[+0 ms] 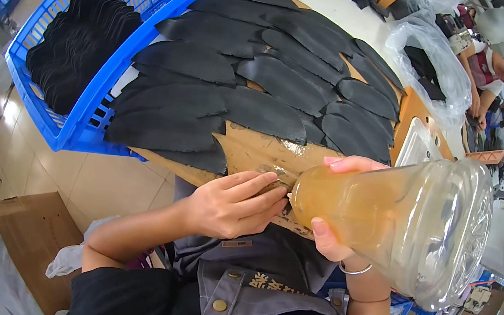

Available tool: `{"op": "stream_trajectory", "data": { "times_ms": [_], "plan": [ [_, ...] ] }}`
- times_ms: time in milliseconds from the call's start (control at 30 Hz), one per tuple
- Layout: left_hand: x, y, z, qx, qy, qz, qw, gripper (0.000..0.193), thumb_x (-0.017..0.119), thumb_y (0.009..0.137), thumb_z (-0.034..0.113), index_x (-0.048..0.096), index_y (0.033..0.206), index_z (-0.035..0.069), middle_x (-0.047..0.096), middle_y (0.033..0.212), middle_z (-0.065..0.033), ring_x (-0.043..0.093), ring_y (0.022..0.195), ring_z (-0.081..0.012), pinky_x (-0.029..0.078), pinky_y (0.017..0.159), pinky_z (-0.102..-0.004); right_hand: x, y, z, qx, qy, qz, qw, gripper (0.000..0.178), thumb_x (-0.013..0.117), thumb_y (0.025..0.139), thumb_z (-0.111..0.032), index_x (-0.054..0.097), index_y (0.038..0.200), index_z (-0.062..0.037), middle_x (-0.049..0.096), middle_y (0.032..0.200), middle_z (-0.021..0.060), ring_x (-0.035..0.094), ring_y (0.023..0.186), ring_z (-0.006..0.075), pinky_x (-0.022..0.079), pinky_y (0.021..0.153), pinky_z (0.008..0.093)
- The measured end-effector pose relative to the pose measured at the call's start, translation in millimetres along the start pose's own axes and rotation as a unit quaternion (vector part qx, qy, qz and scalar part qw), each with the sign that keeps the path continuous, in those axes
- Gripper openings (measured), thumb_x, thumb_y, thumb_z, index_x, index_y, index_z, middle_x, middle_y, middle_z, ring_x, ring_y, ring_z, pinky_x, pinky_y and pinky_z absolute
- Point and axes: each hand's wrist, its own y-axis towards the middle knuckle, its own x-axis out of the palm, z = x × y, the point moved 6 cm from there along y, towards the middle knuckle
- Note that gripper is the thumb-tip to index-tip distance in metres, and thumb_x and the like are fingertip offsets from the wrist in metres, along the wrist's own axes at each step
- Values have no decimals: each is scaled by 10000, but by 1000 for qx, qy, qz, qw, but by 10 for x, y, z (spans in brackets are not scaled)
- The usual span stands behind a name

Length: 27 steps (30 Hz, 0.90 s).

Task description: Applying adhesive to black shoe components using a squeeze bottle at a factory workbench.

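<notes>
At six o'clock on the board, both hands meet: the right hand is wrapped around a clear plastic jar tipped on its side, thumb below and fingers over the top, its mouth end pressed down toward the bare brown cardboard sheet. Amber liquid sits pooled in the jar's lower part, near the mouth. The left hand lies flat and mostly open, fingertips touching the cardboard right at the jar's opening, gripping nothing that I can see. From nine o'clock round to two o'clock, the sheet is fanned with black sole-shaped pieces, overlapping row on row, so most of the board looks filled already; only the patch nearest the hands remains bare and glossy. Off at ten o'clock, a blue plastic crate holds a thick stack of black pieces waiting. At one o'clock, a clear plastic bag sits beside the board.
</notes>
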Motion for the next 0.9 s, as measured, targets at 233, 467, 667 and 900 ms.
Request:
{"op": "stream_trajectory", "data": {
  "times_ms": [233,467,667,900],
  "plan": [
    [10,19,-22,-2,-17,-12,1000,219,671,664,111,677,875,54,624,1034,-70,607,965,-252,516,807,-345,-259,55,-99,-6,-380,-122,917,650,689,712,-201,317,1200,14,482,1056,203,517,987,285,449,888,412],
    [-6,55,-18,-8,-10,-9,1000,194,676,657,88,679,849,59,636,1005,-51,615,946,-250,529,757,-330,-1176,-682,102,118,-151,208,959,640,648,737,-93,320,1279,4,492,1112,210,536,1014,292,457,884,415],
    [-7,89,3,-12,-16,-18,1000,206,682,640,64,682,847,56,640,986,-52,618,946,-250,531,744,-329,-1321,-753,-267,52,-139,341,928,650,636,767,-216,315,1291,-5,502,1113,187,544,1001,286,457,884,415],
    [17,-46,-63,-53,-35,-35,997,224,677,630,57,684,853,38,643,970,-67,620,948,-251,526,757,-337,-143,45,-234,115,-15,-9,993,646,779,635,-182,445,1158,-1,549,1048,137,557,990,217,478,834,325]
  ]
}}
